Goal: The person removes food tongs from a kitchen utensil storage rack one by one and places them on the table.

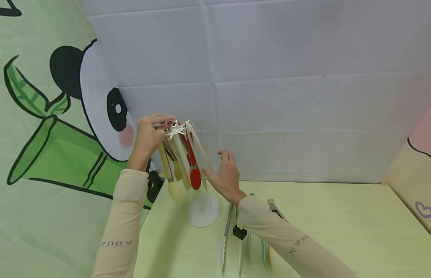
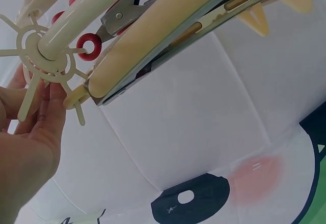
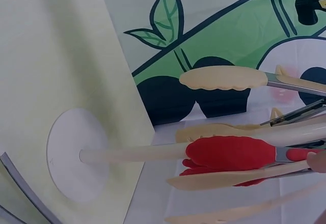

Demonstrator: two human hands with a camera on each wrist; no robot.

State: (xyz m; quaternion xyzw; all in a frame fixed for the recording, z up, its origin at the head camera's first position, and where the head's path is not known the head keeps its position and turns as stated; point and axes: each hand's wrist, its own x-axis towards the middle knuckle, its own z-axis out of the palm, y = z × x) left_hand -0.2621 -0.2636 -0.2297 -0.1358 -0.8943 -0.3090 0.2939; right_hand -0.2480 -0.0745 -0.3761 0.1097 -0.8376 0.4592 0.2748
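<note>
A white hanging rack with a spoked top point(image 1: 174, 129) stands on a round white base point(image 1: 203, 212) at the table's left. My left hand point(image 1: 149, 135) holds the rack's spoked top, its fingers around the hub point(image 2: 46, 56) in the left wrist view. From the spokes hang several kitchen tongs, among them red-tipped tongs point(image 1: 195, 177) and beige-tipped tongs point(image 1: 174, 192). My right hand point(image 1: 225, 177) is beside the hanging tongs with thumb and fingers spread. Splayed beige tongs point(image 1: 200, 148) hang nearest it; only fingertips point(image 3: 317, 161) show at the right wrist view's edge.
Several more tongs point(image 1: 224, 243) lie on the pale yellow table point(image 1: 340, 224), partly under my right forearm. A black object point(image 1: 240, 232) is on them. A white cloth wall point(image 1: 288, 127) rises behind, and a printed panda cloth point(image 1: 73, 162) hangs at left.
</note>
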